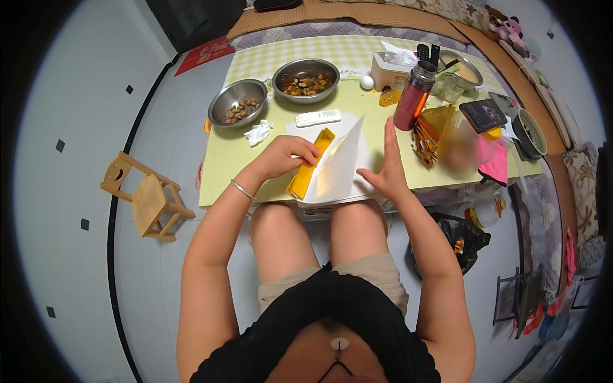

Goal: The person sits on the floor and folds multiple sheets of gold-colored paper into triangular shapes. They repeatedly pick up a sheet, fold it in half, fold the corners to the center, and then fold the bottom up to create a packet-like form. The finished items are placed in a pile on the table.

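While your left hand [285, 155] pinches the gold paper strip [311, 165] at the table's [223, 172] near edge to keep it steady, your right hand [385, 167] stays open, flat fingers propping the white sheet [341, 167] upright just right of the strip.

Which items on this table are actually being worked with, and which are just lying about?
In use:
left hand
right hand
long gold foil strip
white paper sheet

Lying about:
two steel bowls of food
red metal flask
white remote
crumpled tissue
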A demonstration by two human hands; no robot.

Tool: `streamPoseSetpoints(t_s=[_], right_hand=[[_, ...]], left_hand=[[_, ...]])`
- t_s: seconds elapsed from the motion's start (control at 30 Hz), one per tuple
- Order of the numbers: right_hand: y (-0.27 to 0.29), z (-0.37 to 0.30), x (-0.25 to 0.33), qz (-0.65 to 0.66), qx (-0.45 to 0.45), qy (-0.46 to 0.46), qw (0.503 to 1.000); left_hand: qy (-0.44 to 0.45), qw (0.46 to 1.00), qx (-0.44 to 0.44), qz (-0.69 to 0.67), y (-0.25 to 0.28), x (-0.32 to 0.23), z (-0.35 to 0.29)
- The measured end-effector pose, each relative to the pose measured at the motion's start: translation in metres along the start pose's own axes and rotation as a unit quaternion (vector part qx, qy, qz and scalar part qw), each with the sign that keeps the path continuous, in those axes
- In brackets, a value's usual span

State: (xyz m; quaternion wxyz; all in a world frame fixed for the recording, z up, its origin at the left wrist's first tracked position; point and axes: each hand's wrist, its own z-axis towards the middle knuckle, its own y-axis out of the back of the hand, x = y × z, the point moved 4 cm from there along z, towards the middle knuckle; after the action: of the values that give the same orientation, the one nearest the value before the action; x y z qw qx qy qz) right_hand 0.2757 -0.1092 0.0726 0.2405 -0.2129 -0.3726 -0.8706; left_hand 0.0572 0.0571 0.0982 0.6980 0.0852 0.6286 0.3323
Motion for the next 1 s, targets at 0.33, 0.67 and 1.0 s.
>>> streamPoseSetpoints(t_s=[0.33,0.67,1.0], right_hand=[[-0.013,-0.037,0.034,-0.209,0.133,0.214,0.945],[-0.031,-0.045,0.054,-0.236,0.250,0.184,0.921],[-0.023,-0.007,0.000,0.115,0.310,-0.147,0.932]], left_hand=[[-0.048,0.965,0.029,0.257,-0.026,-0.009,0.019],[0.012,0.919,-0.022,0.393,-0.092,-0.031,-0.060],[0.043,0.983,-0.065,0.168,-0.050,0.011,-0.055]])
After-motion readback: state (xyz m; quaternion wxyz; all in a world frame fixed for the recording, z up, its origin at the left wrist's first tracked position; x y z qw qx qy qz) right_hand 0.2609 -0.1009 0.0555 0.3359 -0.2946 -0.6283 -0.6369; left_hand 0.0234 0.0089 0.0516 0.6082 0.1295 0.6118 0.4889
